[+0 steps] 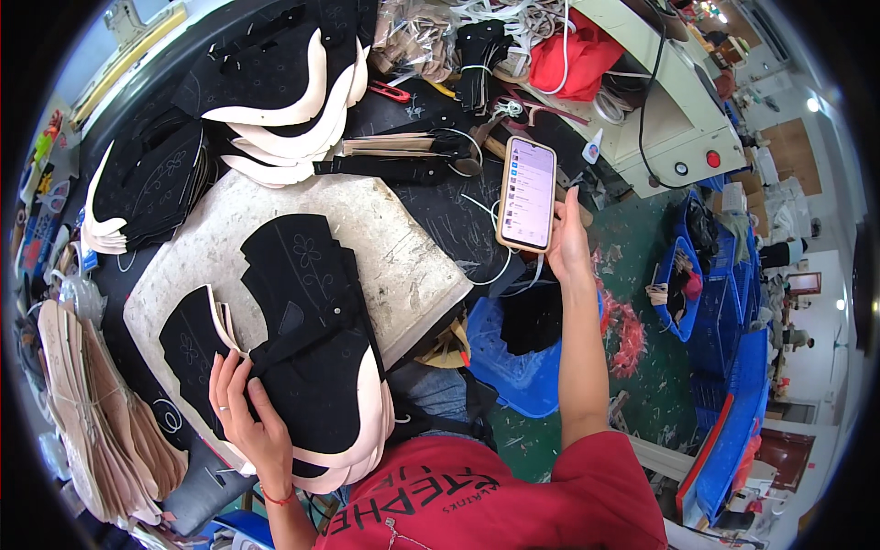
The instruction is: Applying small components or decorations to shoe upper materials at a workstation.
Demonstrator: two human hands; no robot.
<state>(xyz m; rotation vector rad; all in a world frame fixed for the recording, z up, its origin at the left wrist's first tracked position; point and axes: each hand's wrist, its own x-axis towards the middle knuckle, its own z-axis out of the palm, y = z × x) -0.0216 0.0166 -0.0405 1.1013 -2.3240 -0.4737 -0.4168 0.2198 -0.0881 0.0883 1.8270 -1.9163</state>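
Note:
A smartphone (528, 194) in a tan case, its screen lit with a list, is held up by my right hand (570, 240). The thumb points upward beside the phone, and the other fingers are mostly hidden behind it. My left hand (249, 417), with a ring and a red wrist string, lies with fingers apart on a stack of black cut shoe-upper pieces (307, 403). These have flower stitching and pale curved edges. Under the stack is a worn whitish board (403, 247).
More black pieces with pale edges (151, 188) lie on the dark table at the far left, near a red cutter (390, 92). Tied beige pieces (101, 412) hang at the left. A cream machine (651, 119) stands back right; a blue bin (518, 367) is below my right arm.

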